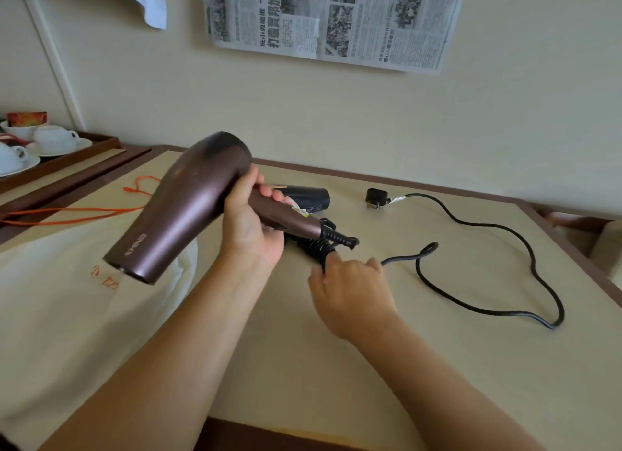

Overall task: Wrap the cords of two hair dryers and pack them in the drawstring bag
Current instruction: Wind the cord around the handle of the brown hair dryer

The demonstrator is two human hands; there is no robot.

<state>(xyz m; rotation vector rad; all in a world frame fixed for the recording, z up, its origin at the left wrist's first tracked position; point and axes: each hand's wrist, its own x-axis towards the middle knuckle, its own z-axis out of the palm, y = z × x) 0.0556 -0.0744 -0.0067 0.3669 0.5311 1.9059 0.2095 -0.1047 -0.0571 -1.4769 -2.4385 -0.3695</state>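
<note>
My left hand point(249, 222) grips the handle of a brown hair dryer point(188, 208), held above the table with its nozzle pointing down-left. My right hand point(350, 289) is closed on its black cord point(505, 312) just below the strain relief, where a few turns lie around the handle end. The remaining cord loops across the table to the black plug point(375, 197). A second, dark hair dryer point(311, 198) lies behind the handle, mostly hidden. The cream drawstring bag point(67, 316) with orange strings point(67, 213) lies flat at the left.
A wooden tray point(84, 154) with white cups and saucers stands at the far left. The table point(437, 366) has a beige top and a dark wooden rim. Newspaper is taped to the wall behind.
</note>
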